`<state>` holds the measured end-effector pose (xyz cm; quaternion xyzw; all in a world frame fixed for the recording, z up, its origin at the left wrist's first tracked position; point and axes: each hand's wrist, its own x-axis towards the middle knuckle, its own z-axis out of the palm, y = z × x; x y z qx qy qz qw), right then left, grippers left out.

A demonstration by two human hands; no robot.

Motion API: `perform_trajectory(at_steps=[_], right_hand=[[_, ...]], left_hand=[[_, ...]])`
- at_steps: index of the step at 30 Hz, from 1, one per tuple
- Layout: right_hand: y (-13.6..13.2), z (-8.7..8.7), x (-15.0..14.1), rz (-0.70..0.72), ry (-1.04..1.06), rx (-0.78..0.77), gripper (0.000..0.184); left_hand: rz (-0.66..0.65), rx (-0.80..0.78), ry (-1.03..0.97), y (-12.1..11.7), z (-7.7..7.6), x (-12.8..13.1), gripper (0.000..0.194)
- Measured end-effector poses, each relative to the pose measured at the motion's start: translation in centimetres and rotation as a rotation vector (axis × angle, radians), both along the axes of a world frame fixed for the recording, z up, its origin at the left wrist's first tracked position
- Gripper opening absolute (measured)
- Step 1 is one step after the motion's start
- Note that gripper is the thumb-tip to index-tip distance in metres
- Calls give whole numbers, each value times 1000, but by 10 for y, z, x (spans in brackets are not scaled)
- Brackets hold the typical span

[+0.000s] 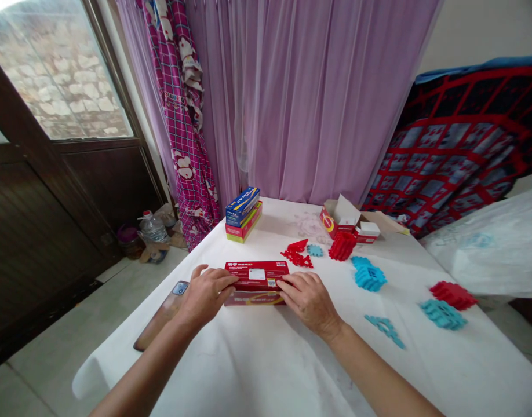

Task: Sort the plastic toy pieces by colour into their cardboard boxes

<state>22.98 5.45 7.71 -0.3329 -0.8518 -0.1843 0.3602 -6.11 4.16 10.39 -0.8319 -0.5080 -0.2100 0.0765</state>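
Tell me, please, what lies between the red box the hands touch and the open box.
In the head view, from the red box outward: red openwork pieces, a light-blue piece, and a red stack by the open box.

Both forearms [157, 353] are seen bare; on one finger of the left hand [205, 295] a thin ring [218, 293] is worn (its details are blurred), and the right hand [310, 302] is seen bare.

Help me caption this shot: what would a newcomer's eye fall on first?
Probably the red box in the middle, with the left hand and right hand touching its two ends. Then the bright red pieces and blue pieces scattered beyond and to the right on the white table, and the tall purple curtain behind.
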Motion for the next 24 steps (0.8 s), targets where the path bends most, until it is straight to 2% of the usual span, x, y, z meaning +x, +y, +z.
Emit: perform_trajectory(at_steps=[8, 15, 19, 24], right_hand=[[3, -2, 1, 18, 22, 0, 14], [-3, -11, -4, -16, 46, -21, 14], [-4, -8, -2, -30, 48, -20, 18], [-11, -7, 12, -82, 161, -13, 26]], left_hand=[[-56, -26, 46, 4, 2, -2, 27], [-29, 2, 49, -15, -11, 4, 27], [13, -13, 49, -14, -16, 3, 29], [67, -88, 60, 8, -7, -3, 58]])
